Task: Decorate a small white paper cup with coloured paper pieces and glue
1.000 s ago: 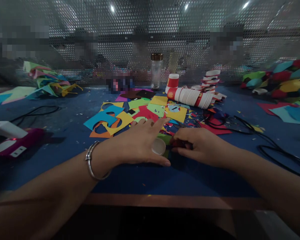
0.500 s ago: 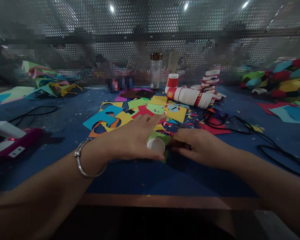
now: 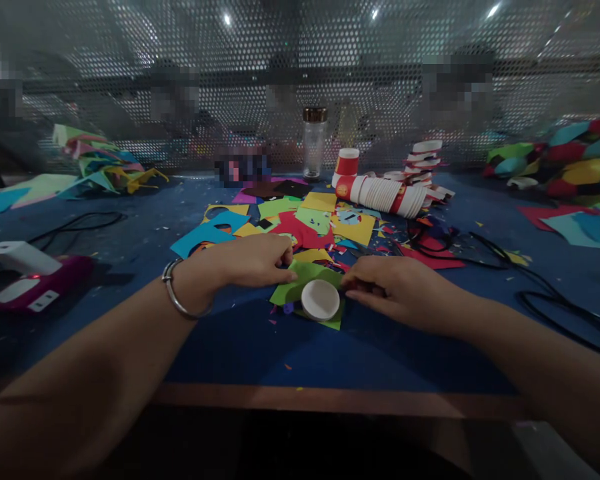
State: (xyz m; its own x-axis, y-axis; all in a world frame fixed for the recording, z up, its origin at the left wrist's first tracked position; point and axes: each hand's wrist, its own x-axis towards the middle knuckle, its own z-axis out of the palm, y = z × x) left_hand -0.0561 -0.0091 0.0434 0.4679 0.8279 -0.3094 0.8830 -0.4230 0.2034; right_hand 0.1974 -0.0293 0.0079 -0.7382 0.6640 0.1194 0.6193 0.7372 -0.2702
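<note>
My left hand (image 3: pixel 257 260) has its fingers curled and its thumb at the upper left edge of a green sheet of paper (image 3: pixel 287 290), seemingly pinching it. On that paper stands a small white paper cup (image 3: pixel 321 300), its round pale end facing me; neither hand grips it. Just right of the cup, my right hand (image 3: pixel 393 283) is closed, thumb and fingertips together by the paper's right edge. Whatever lies between those fingers is dark and hidden.
Coloured paper offcuts (image 3: pixel 300 227) spread behind the hands. Farther back are a row of nested paper cups (image 3: pixel 380 193) and a lidded glass bottle (image 3: pixel 314 147). A black cable (image 3: pixel 545 293) lies right; a purple power strip (image 3: pixel 65 280) sits left.
My left hand has drawn back to the left from around the cup, its fingers curling, so the cup and green paper show more fully. My right hand has hardly moved.
</note>
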